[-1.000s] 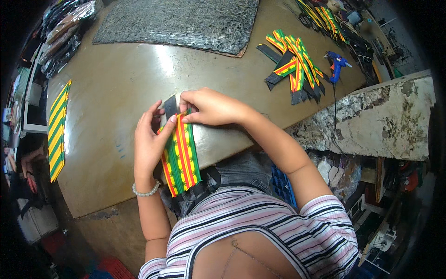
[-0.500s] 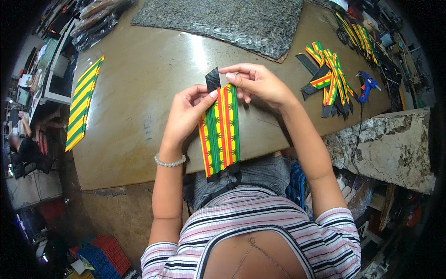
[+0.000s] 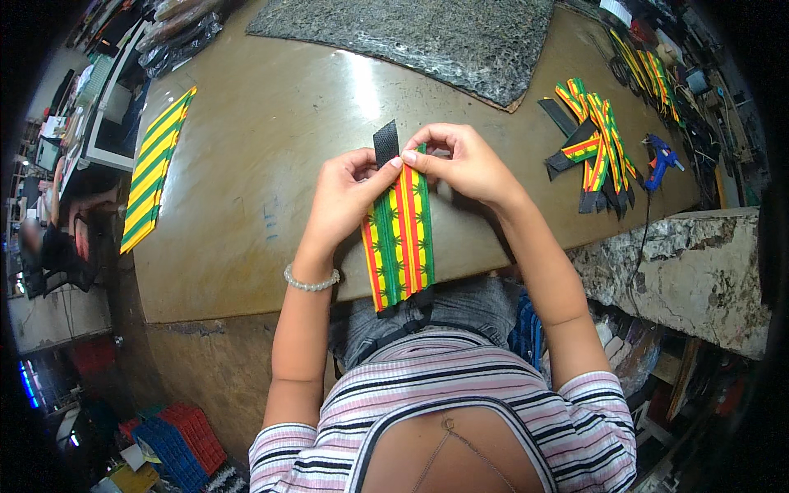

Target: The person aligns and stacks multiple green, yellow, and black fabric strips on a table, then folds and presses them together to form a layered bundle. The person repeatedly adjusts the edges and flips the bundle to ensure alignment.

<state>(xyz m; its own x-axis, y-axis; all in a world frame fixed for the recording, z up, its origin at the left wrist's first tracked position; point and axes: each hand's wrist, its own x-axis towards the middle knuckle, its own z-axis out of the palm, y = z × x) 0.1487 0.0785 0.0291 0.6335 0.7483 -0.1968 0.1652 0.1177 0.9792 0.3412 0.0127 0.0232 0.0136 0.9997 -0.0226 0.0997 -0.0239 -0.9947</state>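
Green, yellow and red striped woven strap (image 3: 400, 238) with a black end tab (image 3: 385, 143) is held above the near edge of the brown worn worktable (image 3: 246, 189). Both hands pinch its upper end: the left hand (image 3: 345, 197) grips the left edge with thumb and fingers closed on it, and the right hand (image 3: 460, 160) grips the top from the right side. The strap hangs down toward the person's lap. A long striped band (image 3: 156, 168) lies at the left of the table, a pile of similar straps (image 3: 596, 148) at the right, just beside a blue glue gun (image 3: 662, 160). A grey rough mat (image 3: 427, 37) lies at the far side.
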